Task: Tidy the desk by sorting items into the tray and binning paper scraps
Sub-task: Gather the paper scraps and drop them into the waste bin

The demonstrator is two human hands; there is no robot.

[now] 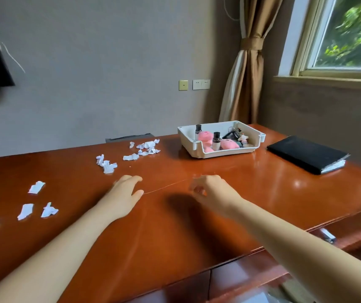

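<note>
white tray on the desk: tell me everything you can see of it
The tray is white, plastic by its look, rectangular, with raised walls and a front wall cut lower in the middle. It sits on the desk toward the far right, left of a black notebook, apart from it. Inside: two small dark-capped bottles, pink plush toys, a dark key bunch. Only the desk and its contents touch it.
</note>
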